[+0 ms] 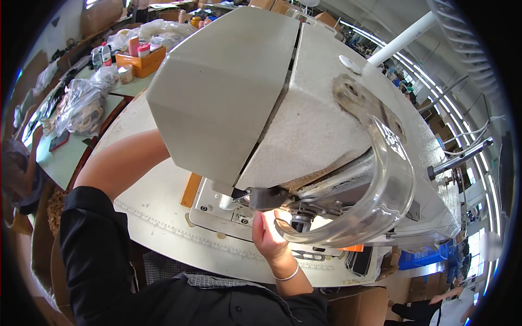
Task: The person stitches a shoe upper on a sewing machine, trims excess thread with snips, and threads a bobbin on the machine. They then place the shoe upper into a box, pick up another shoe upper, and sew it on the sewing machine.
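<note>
A large white industrial sewing machine (217, 92) fills the middle of the view. My left forearm passes behind its head, which hides my left hand. Below the head, my right hand (267, 233) is raised close to the needle area, a bracelet on its wrist. Its thumb and fingers are drawn together at a dark grey, soft-looking piece (269, 199); what lies between the fingertips is hidden. A clear curved plastic guard (389, 201) arches just right of this hand. Under the machine head sits a metal plate (217, 211) with screws.
Black snips (312, 255) and a dark phone-like slab (360, 262) lie on the white tabletop (163, 231), right of my hand. A printed ruler strip runs along its front edge. At left, a green table (68, 160) bears plastic bags and an orange box (144, 64). Another person sits there.
</note>
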A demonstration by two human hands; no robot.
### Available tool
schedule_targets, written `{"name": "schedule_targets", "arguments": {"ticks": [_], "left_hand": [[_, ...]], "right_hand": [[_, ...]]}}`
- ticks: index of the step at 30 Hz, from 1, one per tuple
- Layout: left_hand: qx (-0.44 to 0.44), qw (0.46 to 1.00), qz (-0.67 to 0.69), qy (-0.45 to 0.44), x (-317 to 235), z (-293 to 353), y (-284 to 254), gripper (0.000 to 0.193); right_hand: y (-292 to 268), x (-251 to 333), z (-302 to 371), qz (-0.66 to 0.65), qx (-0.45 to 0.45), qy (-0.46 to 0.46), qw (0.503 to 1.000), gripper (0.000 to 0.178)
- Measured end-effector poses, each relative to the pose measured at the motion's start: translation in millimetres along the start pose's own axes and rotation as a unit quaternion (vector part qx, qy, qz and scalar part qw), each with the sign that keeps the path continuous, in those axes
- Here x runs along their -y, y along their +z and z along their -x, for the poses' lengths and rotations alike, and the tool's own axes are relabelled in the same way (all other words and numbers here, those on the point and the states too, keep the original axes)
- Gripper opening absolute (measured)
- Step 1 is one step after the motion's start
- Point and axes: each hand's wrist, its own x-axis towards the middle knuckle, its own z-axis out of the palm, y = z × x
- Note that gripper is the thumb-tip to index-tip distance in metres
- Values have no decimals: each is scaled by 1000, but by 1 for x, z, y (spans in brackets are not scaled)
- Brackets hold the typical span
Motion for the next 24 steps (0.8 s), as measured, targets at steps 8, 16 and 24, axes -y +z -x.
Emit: {"name": "schedule_targets", "arguments": {"ticks": [8, 16, 24], "left_hand": [[-63, 998, -8, 11, -2, 12, 3, 68], [-171, 977, -72, 106, -40, 66, -9, 71], [53, 971, -153, 178, -80, 120, -52, 74]], "right_hand": [[4, -3, 8, -4, -11, 21, 1000, 12], [5, -9, 10, -139, 9, 45, 989, 7], [1, -9, 8, -135, 9, -22, 991, 51]]}}
